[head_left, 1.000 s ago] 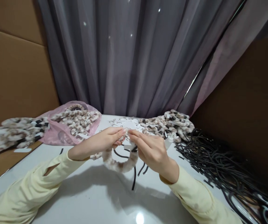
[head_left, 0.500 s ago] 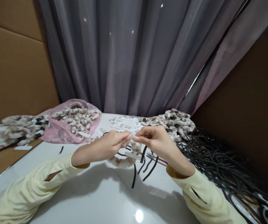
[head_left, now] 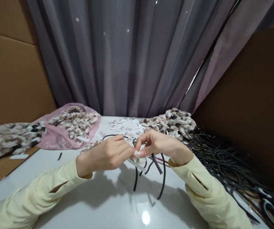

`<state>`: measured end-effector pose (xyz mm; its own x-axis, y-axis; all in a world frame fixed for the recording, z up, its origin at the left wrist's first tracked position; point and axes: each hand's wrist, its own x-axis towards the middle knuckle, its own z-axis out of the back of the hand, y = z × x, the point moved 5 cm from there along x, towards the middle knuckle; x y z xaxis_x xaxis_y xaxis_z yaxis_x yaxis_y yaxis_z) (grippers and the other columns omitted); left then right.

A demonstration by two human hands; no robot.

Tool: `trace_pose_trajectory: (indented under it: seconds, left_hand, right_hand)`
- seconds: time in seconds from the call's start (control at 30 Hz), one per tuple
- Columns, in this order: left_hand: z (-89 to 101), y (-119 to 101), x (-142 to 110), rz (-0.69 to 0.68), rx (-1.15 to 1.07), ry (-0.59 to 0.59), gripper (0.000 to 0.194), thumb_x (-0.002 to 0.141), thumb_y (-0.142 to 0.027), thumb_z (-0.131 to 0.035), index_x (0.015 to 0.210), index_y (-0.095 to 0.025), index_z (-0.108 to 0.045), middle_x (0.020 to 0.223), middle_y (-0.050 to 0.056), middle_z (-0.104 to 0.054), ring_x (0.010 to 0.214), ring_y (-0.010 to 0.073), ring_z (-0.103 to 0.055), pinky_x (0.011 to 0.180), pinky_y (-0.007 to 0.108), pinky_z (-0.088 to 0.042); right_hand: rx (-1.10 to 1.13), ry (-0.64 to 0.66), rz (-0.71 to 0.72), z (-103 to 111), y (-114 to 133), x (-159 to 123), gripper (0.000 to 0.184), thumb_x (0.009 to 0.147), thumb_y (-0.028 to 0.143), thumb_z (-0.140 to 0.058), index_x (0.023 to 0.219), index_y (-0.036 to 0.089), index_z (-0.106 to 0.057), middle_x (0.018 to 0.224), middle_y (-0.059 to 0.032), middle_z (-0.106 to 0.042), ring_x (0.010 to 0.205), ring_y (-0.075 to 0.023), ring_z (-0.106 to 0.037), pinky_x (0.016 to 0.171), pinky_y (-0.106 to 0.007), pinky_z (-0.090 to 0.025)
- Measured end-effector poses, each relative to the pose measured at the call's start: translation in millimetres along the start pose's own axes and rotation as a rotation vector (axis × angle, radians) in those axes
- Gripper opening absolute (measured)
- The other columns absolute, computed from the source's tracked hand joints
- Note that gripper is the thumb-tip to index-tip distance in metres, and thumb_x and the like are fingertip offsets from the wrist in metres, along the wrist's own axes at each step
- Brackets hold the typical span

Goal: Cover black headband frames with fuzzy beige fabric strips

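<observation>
My left hand (head_left: 108, 155) and my right hand (head_left: 162, 144) meet fingertip to fingertip just above the white table (head_left: 98, 203). Both are closed in a pinch on the end of a fuzzy leopard-print headband (head_left: 137, 155). Most of the headband is hidden behind my left hand; a furry stretch shows past my left wrist (head_left: 89, 146). A white tag (head_left: 137, 165) sticks out under the fingers. Bare black headbands (head_left: 162, 178) lie on the table right below my hands.
A pink bag of fuzzy headbands (head_left: 67, 127) sits at the back left, with another fuzzy pile (head_left: 8, 140) on the cardboard at far left. A third fuzzy pile (head_left: 172, 122) lies at the back right. A heap of black bands (head_left: 223, 165) fills the right side. Small metal pieces (head_left: 125, 127) are scattered near the grey curtain.
Both hands have sunk closer to the table. The furry loop that hung below them is now mostly hidden behind my left hand. My right wrist has turned outward.
</observation>
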<state>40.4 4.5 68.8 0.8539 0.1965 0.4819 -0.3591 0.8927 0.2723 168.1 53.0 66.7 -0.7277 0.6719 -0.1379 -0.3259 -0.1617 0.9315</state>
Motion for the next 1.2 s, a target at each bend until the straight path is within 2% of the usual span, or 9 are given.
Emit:
trace_pose_trajectory:
  seconds: [0.17,0.3,0.47,0.57,0.67,0.8,0.93,1.07,1.2]
  left_hand:
    - [-4.7,0.8,-0.9,-0.038,0.000,-0.055,0.024,0.093,-0.014,-0.032,0.093,-0.017,-0.056,0.062,0.002,-0.055,0.056,0.0156,-0.045,0.057,0.032,-0.039]
    - [-7.7,3.1,1.5,0.071,-0.171,-0.068,0.026,0.092,-0.012,-0.032,0.102,-0.017,-0.056,0.075,0.006,-0.062,0.067,0.0158,-0.053,0.065,0.031,-0.044]
    - [-16.7,22.2,2.1,0.478,-0.491,-0.078,0.020,0.090,-0.018,-0.042,0.088,-0.016,-0.061,0.079,0.004,-0.065,0.070,0.0134,-0.057,0.065,0.025,-0.043]
    - [-30.2,38.6,-2.2,0.718,-0.636,-0.060,0.016,0.085,-0.023,-0.051,0.076,-0.016,-0.063,0.069,0.001,-0.064,0.064,0.0124,-0.055,0.060,0.023,-0.040]
    - [-48.1,53.3,-11.4,0.964,-0.852,-0.042,0.017,0.081,-0.029,-0.057,0.074,-0.015,-0.063,0.066,0.000,-0.061,0.060,0.0114,-0.052,0.056,0.022,-0.038]
    - [-69.5,59.7,-22.9,1.207,-1.263,-0.051,0.021,0.076,-0.033,-0.063,0.080,-0.013,-0.061,0.073,0.003,-0.062,0.056,0.0094,-0.050,0.050,0.020,-0.036]
    - [-78.1,54.9,-23.1,1.291,-1.636,-0.101,0.011,0.071,-0.020,-0.067,0.072,-0.013,-0.060,0.069,0.000,-0.053,0.059,0.0076,-0.046,0.054,0.018,-0.038]
    - [-79.9,44.1,-17.0,1.299,-1.912,-0.032,0.007,0.074,-0.018,-0.065,0.075,-0.012,-0.062,0.066,-0.001,-0.048,0.052,0.0055,-0.031,0.045,0.017,-0.027]
    - [-77.0,38.0,-13.5,1.292,-2.056,-0.017,0.008,0.078,-0.017,-0.061,0.079,-0.010,-0.064,0.071,0.000,-0.049,0.052,0.0049,-0.027,0.044,0.017,-0.024]
  right_hand:
    - [0.069,0.019,-0.063,0.0,-8.7,8.0,0.020,0.052,0.024,-0.071,0.067,0.012,-0.065,0.049,0.0048,-0.054,0.045,-0.0056,-0.039,0.045,-0.020,-0.025]
    - [0.059,-0.050,-0.087,5.4,-13.1,10.7,0.016,0.051,0.021,-0.069,0.063,0.012,-0.063,0.047,0.0054,-0.051,0.043,-0.0044,-0.036,0.041,-0.019,-0.019]
    - [-0.046,-0.170,-0.092,16.6,-13.2,11.0,0.021,0.065,0.030,-0.069,0.079,0.014,-0.063,0.051,0.0076,-0.047,0.039,-0.0024,-0.030,0.037,-0.017,-0.020]
    - [-0.288,-0.310,-0.080,31.0,-10.0,9.1,0.029,0.073,0.037,-0.066,0.092,0.015,-0.063,0.061,0.0042,-0.055,0.040,-0.0034,-0.038,0.039,-0.018,-0.029]
    - [-0.581,-0.447,-0.085,49.9,-6.8,0.8,0.029,0.080,0.042,-0.059,0.084,0.013,-0.064,0.068,-0.0015,-0.061,0.043,-0.0054,-0.043,0.042,-0.020,-0.032]
    - [-0.790,-0.324,-0.125,62.4,-9.3,-12.8,0.038,0.083,0.043,-0.053,0.061,0.014,-0.060,0.051,-0.0013,-0.056,0.047,-0.0101,-0.048,0.047,-0.022,-0.034]
    - [-0.765,-0.143,0.031,55.7,1.9,-23.9,0.030,0.082,0.038,-0.053,0.069,0.014,-0.064,0.057,-0.0001,-0.056,0.051,-0.0096,-0.047,0.049,-0.021,-0.035]
    - [-0.686,-0.147,0.112,47.6,16.7,-28.7,0.034,0.086,0.041,-0.048,0.074,0.014,-0.065,0.061,-0.0004,-0.055,0.054,-0.0093,-0.046,0.048,-0.020,-0.034]
    - [-0.608,-0.173,0.200,37.4,23.1,-24.9,0.028,0.084,0.036,-0.051,0.079,0.013,-0.066,0.068,-0.0026,-0.061,0.061,-0.0114,-0.052,0.053,-0.021,-0.039]
